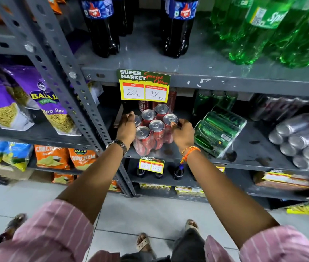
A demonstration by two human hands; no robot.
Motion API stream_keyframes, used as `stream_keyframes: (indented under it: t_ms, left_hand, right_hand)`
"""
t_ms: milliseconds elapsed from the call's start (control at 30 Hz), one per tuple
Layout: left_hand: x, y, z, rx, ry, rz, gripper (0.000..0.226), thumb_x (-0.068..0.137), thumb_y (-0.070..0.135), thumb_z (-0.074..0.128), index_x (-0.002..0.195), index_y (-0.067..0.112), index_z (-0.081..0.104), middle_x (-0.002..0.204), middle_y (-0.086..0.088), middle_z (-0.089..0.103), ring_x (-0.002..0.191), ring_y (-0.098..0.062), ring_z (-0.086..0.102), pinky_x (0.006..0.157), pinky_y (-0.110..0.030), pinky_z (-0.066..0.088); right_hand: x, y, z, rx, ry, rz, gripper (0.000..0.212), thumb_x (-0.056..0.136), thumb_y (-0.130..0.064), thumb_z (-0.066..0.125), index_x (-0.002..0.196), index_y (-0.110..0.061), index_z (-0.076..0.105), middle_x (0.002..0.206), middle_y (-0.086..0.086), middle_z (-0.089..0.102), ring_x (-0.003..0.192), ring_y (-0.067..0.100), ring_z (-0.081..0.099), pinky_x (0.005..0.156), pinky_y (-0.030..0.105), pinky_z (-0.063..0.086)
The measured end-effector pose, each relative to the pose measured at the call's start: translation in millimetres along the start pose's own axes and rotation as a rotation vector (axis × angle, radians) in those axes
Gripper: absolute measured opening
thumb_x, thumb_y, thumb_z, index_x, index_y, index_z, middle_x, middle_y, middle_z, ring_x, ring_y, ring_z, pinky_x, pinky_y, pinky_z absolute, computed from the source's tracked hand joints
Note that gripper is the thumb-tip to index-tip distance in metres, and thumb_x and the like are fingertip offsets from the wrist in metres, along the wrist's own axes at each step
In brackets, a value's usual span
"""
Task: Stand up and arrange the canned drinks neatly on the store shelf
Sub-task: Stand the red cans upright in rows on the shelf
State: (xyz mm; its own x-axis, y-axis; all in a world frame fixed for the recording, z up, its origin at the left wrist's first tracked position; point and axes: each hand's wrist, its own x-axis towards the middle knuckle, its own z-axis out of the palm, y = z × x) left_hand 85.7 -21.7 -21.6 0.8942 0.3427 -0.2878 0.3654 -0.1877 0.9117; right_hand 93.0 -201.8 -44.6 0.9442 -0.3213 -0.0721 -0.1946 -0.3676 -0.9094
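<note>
A shrink-wrapped pack of red cola cans (154, 129) stands upright on the grey metal shelf (248, 157), silver tops showing. My left hand (126, 127) presses against the pack's left side. My right hand (183, 134) grips its right side, thumb on a can top. More red cans stand behind the pack, partly hidden by a price tag. To the right, a wrapped pack of green cans (219, 130) lies tilted on its side. Farther right, a pack of silver cans (301, 139) also lies on its side.
A yellow price tag (144, 86) hangs from the shelf above, which holds dark cola bottles (102, 29) and green bottles (274, 31). A slotted upright post (70, 72) stands left of the cans, with snack bags (42, 103) beyond it. Small bottles stand on the shelf below.
</note>
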Motion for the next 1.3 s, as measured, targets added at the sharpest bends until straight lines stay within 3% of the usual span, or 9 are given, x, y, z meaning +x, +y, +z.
stream_keyframes:
  t_ms: [167, 400, 567, 667, 833, 933, 1133, 1233, 1300]
  left_hand:
    - [-27, -15, 2, -0.121, 0.014, 0.004, 0.054, 0.098, 0.053, 0.037, 0.139, 0.019, 0.049, 0.127, 0.008, 0.047, 0.12, -0.011, 0.043, 0.103, -0.026, 0.029]
    - [-67, -45, 16, -0.038, -0.011, 0.196, 0.054, 0.095, 0.052, 0.042, 0.136, 0.018, 0.044, 0.135, -0.003, 0.042, 0.129, -0.019, 0.047, 0.116, -0.044, 0.033]
    - [-39, -27, 7, 0.204, -0.001, 0.25, 0.034, 0.079, 0.077, 0.042, 0.093, 0.047, 0.049, 0.123, 0.001, 0.055, 0.123, -0.019, 0.051, 0.112, -0.048, 0.036]
    - [-19, 12, 11, 0.105, 0.055, 0.253, 0.026, 0.099, 0.047, 0.037, 0.102, 0.029, 0.056, 0.109, 0.004, 0.056, 0.106, -0.02, 0.051, 0.095, -0.031, 0.035]
    - [17, 55, 24, 0.206, -0.019, 0.148, 0.036, 0.1, 0.005, 0.03, 0.126, -0.007, 0.052, 0.133, -0.027, 0.056, 0.121, -0.037, 0.054, 0.089, -0.034, 0.038]
    - [24, 62, 35, 0.28, -0.107, 0.202, 0.032, 0.101, 0.009, 0.035, 0.118, -0.007, 0.057, 0.129, -0.026, 0.059, 0.119, -0.039, 0.055, 0.091, -0.036, 0.041]
    - [42, 51, 29, 0.441, -0.178, 0.196, 0.033, 0.096, 0.003, 0.039, 0.118, -0.012, 0.058, 0.129, -0.028, 0.059, 0.122, -0.042, 0.055, 0.091, -0.037, 0.043]
    - [42, 44, 21, 0.39, -0.073, 0.253, 0.032, 0.085, 0.003, 0.045, 0.108, -0.006, 0.066, 0.121, -0.025, 0.065, 0.114, -0.039, 0.061, 0.085, -0.035, 0.045]
    - [34, 35, 14, 0.302, 0.033, 0.247, 0.026, 0.081, 0.006, 0.048, 0.098, 0.002, 0.067, 0.111, -0.02, 0.069, 0.104, -0.034, 0.064, 0.083, -0.035, 0.048]
  right_hand:
    - [24, -4, -1, -0.02, -0.057, -0.018, 0.025, 0.093, -0.014, 0.057, 0.112, -0.005, 0.071, 0.112, 0.019, 0.073, 0.106, 0.028, 0.068, 0.083, 0.024, 0.042]
    - [69, -21, 2, -0.216, -0.304, -0.131, 0.031, 0.095, -0.019, 0.058, 0.121, -0.009, 0.069, 0.126, 0.014, 0.069, 0.121, 0.026, 0.063, 0.098, 0.022, 0.044]
    - [66, -20, -7, -0.167, -0.282, -0.116, 0.035, 0.091, -0.022, 0.066, 0.122, -0.006, 0.067, 0.125, 0.013, 0.07, 0.118, 0.025, 0.065, 0.101, 0.023, 0.045]
    - [24, -15, -13, 0.016, -0.096, -0.18, 0.023, 0.089, -0.016, 0.063, 0.11, -0.012, 0.072, 0.11, 0.007, 0.076, 0.103, 0.019, 0.07, 0.099, 0.036, 0.053]
    - [-66, -5, 2, 0.189, -0.003, -0.194, 0.034, 0.076, -0.03, 0.078, 0.105, -0.022, 0.063, 0.105, 0.004, 0.068, 0.097, 0.017, 0.065, 0.088, 0.03, 0.054]
    - [-81, 4, 14, 0.036, -0.005, -0.22, 0.054, 0.068, -0.039, 0.081, 0.113, -0.021, 0.058, 0.113, 0.002, 0.058, 0.108, 0.018, 0.056, 0.096, 0.03, 0.047]
    - [-70, 7, 7, 0.021, -0.06, -0.241, 0.041, 0.077, -0.024, 0.079, 0.113, -0.018, 0.061, 0.112, -0.002, 0.056, 0.108, 0.016, 0.057, 0.096, 0.028, 0.046]
    - [-54, 15, -1, 0.128, -0.105, -0.205, 0.051, 0.076, -0.014, 0.078, 0.124, -0.021, 0.061, 0.124, -0.001, 0.062, 0.116, 0.018, 0.061, 0.101, 0.039, 0.053]
    - [-39, 19, -7, 0.205, -0.123, -0.153, 0.06, 0.08, -0.003, 0.075, 0.136, -0.012, 0.055, 0.133, 0.002, 0.061, 0.12, 0.016, 0.06, 0.103, 0.026, 0.051]
